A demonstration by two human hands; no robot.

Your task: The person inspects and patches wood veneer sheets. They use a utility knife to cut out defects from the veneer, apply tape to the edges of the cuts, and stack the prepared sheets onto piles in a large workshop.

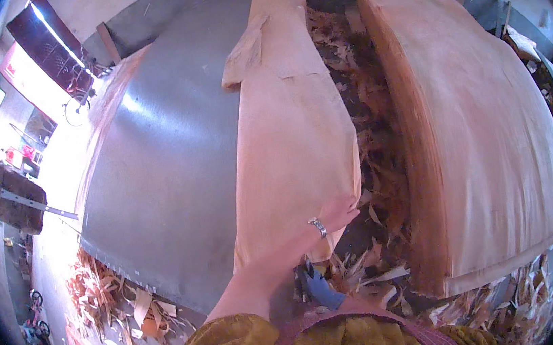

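A long pale wood veneer sheet lies lengthwise in front of me, with a torn, overlapping piece near its far end. My left hand, with a metal-banded watch on the wrist, reaches across to the sheet's right edge. Its fingers are stretched out and rest on the veneer by that edge. Below it, close to my body, is my right hand, covered in blue, perhaps a glove. It is closed near the sheet's near end. A small dark thing shows at its fingers, too blurred to name.
A smooth grey metal tabletop spreads to the left. On the right stands a thick stack of veneer sheets. Veneer scraps fill the gap between, and more scraps lie at the lower left. Bicycles stand by the doorway.
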